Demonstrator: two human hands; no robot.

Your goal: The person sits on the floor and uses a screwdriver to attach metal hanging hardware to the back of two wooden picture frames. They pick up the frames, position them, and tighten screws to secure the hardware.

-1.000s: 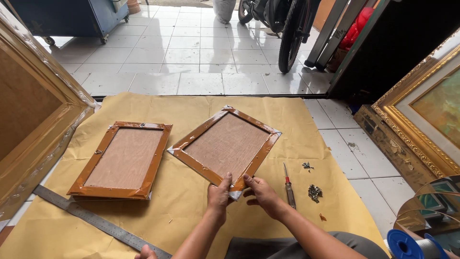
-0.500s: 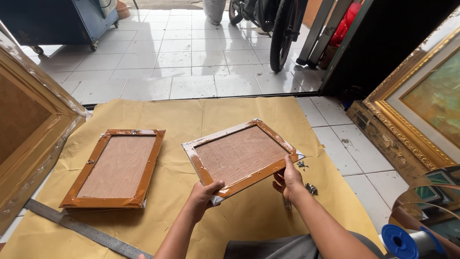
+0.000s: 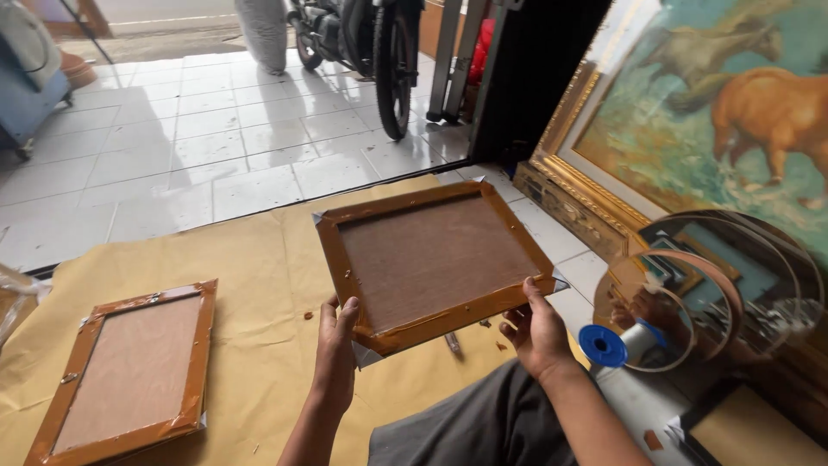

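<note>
I hold a small picture frame (image 3: 435,259) back side up, lifted off the floor, its brown backing board edged with brown tape. My left hand (image 3: 335,349) grips its near left corner. My right hand (image 3: 536,328) grips its near right edge. A second taped frame (image 3: 125,371) lies back up on the yellow-brown paper sheet (image 3: 259,285) at the lower left.
A large painting of horses in a gilt frame (image 3: 690,129) leans at the right. A round mirror (image 3: 707,285) and a blue spool (image 3: 608,343) sit near my right knee. A motorcycle wheel (image 3: 392,65) stands on the white tiles beyond. A tool (image 3: 452,343) lies under the held frame.
Both hands have lifted the frame off the paper and carried it right and closer to me. My view has swung right, bringing the horse painting and mirror into sight.
</note>
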